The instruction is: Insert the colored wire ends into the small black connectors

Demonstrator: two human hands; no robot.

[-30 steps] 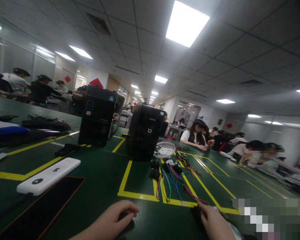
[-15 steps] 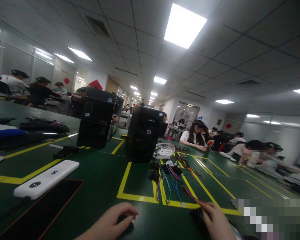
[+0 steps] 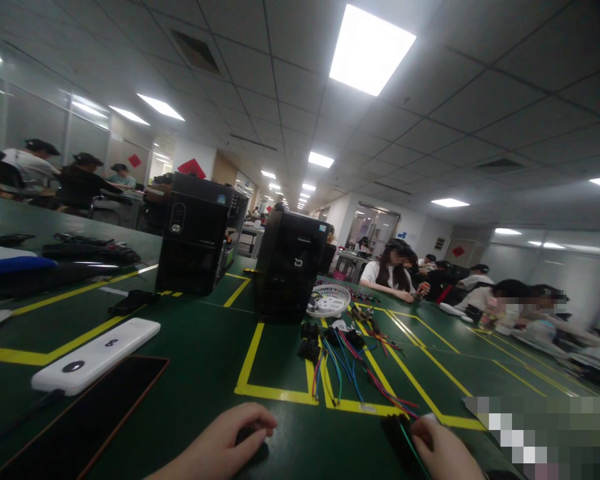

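At your far left, a flat black slab with a brown-orange edge (image 3: 80, 427) lies on the dark green surface (image 3: 195, 373), just beside a long white rounded bar (image 3: 96, 357) marked "8". Behind them to the right stands an upright black computer case (image 3: 193, 233). Your left hand (image 3: 233, 437) comes next, low in view, its fingers curled loosely and thumb near the index finger, with a gap between; it is released, gripping nothing visible. Ahead of it, bent strips of yellow tape (image 3: 280, 395) mark the surface, and a second upright black case (image 3: 293, 267) stands beyond them. Beside that case lies a round white latticed basket (image 3: 330, 300), then a loose cluster of black parts and thin red, blue and green wires (image 3: 347, 339), the wire ends trailing toward you.

Farther right, just beside your right hand, is a dark black block (image 3: 396, 433), apparently ridged along its upper edge, with a thin green wire (image 3: 410, 441) along its right side. Its long axis slants from upper left down toward you at lower right. Your right hand (image 3: 443, 448) has bent fingers against the block's right side; you cannot tell whether they grasp it or the wire.
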